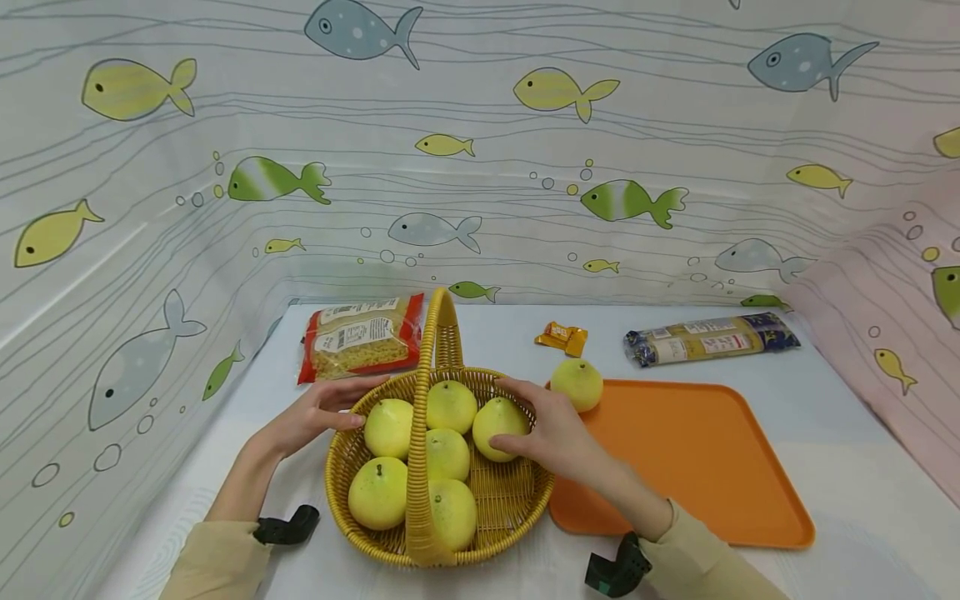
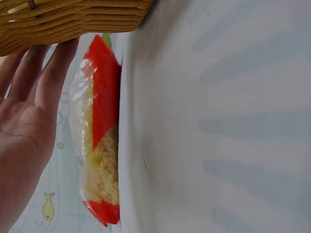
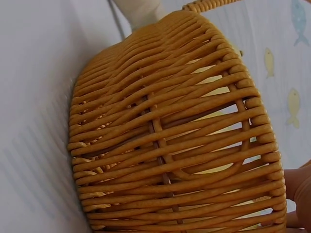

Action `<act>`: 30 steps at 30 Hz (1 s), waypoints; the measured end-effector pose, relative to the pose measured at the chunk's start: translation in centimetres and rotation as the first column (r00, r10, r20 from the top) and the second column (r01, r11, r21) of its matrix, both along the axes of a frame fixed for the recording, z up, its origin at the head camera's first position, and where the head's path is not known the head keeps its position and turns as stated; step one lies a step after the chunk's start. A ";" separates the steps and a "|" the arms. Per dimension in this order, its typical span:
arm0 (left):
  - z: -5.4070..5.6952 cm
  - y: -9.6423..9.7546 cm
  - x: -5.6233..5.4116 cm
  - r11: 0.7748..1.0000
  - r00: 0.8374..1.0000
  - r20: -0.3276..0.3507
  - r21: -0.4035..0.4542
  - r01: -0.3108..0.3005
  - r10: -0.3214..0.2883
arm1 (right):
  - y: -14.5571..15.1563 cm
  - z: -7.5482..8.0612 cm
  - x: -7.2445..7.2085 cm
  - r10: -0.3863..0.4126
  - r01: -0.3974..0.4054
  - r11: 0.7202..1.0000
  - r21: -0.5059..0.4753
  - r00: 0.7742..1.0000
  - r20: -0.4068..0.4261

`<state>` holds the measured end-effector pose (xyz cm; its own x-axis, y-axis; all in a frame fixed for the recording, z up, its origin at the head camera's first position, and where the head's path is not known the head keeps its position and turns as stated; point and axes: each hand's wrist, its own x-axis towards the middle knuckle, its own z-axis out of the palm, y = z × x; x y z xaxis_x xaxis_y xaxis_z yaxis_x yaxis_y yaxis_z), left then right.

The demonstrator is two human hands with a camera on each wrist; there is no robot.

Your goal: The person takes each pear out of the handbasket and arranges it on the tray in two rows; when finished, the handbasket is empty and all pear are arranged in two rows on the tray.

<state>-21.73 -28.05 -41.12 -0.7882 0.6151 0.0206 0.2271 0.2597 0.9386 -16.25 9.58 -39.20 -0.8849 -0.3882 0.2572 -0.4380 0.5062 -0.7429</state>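
Note:
A yellow wicker basket point(image 1: 486, 492) with a tall arched handle stands in front of me, holding several round yellow-green fruits with short stems. My right hand point(image 1: 558, 433) reaches over the right rim and grips one round yellow-green fruit point(image 1: 491, 423) inside, its thumb on the near side and fingers on the far side. At the left rim, my left hand point(image 1: 311, 417) touches the basket with fairly straight fingers, its thumb over the edge. The left wrist view shows those fingers point(image 2: 51, 77) against the wicker, their tips hidden. Only part of the right hand shows in the right wrist view.
An orange tray point(image 1: 690, 467) lies right of the basket, with another round yellow-green fruit point(image 1: 577, 385) at its far left corner. Behind are a red-edged pasta bag point(image 1: 360, 337), a small orange wrapped packet point(image 1: 562, 338) and a long clear-and-blue pasta packet point(image 1: 711, 340). Fish-printed sheeting encloses the table.

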 end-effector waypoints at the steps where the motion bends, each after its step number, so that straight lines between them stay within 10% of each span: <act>1: 0.0 0.0 0.0 1.000 1.000 0.001 0.001 0.001 -0.001 | 0.0 0.0 0.0 0.000 0.000 1.000 0.010 1.000 -0.005; 30: -0.2 0.0 -0.1 1.000 1.000 0.005 0.010 0.010 -0.010 | 0.1 0.0 0.3 0.109 -0.082 0.955 0.285 0.991 -0.082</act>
